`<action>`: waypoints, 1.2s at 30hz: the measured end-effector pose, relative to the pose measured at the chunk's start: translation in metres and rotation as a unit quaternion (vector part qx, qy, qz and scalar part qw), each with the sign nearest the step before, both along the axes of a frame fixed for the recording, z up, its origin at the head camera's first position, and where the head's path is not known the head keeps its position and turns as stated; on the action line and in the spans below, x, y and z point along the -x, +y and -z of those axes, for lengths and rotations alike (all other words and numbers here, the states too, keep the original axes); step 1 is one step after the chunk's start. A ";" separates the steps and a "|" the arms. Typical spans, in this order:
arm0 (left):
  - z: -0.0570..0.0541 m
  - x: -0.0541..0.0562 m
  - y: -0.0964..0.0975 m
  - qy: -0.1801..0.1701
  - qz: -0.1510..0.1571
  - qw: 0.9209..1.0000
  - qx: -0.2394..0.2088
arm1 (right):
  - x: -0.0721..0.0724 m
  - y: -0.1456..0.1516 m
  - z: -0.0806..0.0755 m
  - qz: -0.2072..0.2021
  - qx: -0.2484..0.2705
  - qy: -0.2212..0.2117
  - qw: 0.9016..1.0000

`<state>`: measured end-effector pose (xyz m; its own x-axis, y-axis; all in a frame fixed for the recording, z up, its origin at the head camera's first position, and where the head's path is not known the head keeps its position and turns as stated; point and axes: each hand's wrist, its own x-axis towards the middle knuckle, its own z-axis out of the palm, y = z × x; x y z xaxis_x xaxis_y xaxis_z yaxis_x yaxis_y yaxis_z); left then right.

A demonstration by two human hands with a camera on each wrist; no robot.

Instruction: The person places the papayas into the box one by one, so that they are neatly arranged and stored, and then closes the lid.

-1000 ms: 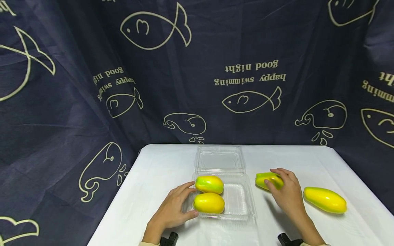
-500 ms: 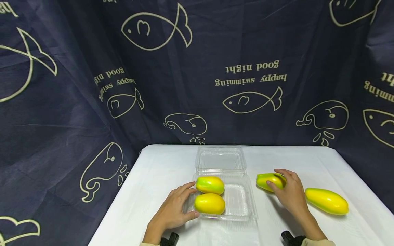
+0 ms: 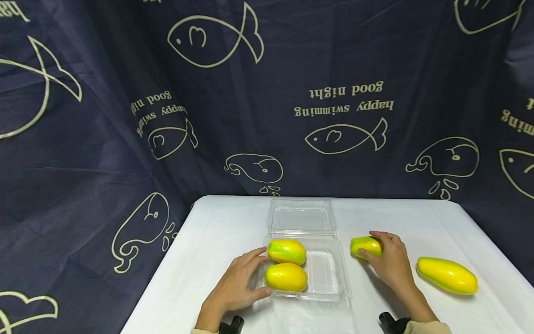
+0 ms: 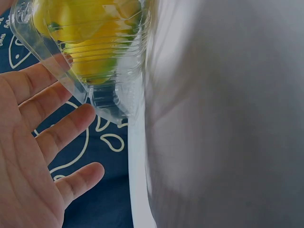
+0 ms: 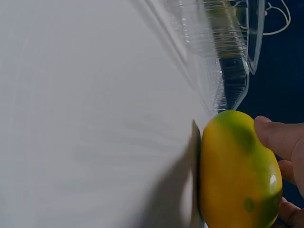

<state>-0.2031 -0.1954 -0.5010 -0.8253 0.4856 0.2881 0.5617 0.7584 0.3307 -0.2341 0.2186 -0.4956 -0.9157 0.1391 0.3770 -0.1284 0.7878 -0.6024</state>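
My right hand (image 3: 392, 262) grips a yellow-green papaya (image 3: 366, 246) to the right of a clear plastic clamshell box (image 3: 323, 271). In the right wrist view, the thumb (image 5: 278, 135) lies on this papaya's side with fingers behind it; it sits at the white tabletop. Two more papayas lie side by side in the box's left half, a greener one (image 3: 287, 252) behind a yellower one (image 3: 286, 277). With fingers spread, my left hand (image 3: 235, 285) rests at the box's left edge. Seen from the left wrist, its fingertips meet the clear wall (image 4: 61, 71).
A longer papaya (image 3: 447, 275) lies on the white table (image 3: 200, 241), right of my right hand. The box's lid (image 3: 301, 217) lies folded back behind it. A dark blue fish-print curtain (image 3: 267, 116) hangs behind and beside the table.
My right hand has moved slightly left over the papaya and now covers more of it. The left hand stays at the box. The head view has shifted slightly.
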 end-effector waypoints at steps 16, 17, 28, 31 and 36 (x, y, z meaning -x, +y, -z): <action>0.001 0.000 0.001 -0.008 -0.007 1.000 0.009 | 0.003 0.009 0.010 -0.013 0.016 0.007 1.000; 0.001 0.000 0.001 -0.008 -0.008 1.000 0.010 | 0.003 0.010 0.011 -0.014 0.018 0.005 1.000; 0.001 0.000 0.000 -0.003 -0.004 1.000 0.010 | 0.002 0.021 0.011 -0.024 0.028 -0.061 0.997; 0.001 0.000 0.000 0.001 -0.004 1.000 0.011 | 0.001 0.024 0.010 -0.023 0.027 -0.063 0.997; 0.001 -0.001 0.000 0.001 -0.005 1.000 0.009 | 0.002 0.025 0.011 -0.025 0.024 -0.054 0.998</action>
<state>-0.2025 -0.1953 -0.5018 -0.8298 0.4826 0.2801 0.5544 0.7701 0.3156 -0.2360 0.2439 -0.5068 -0.9568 0.1081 0.2698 -0.0989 0.7516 -0.6521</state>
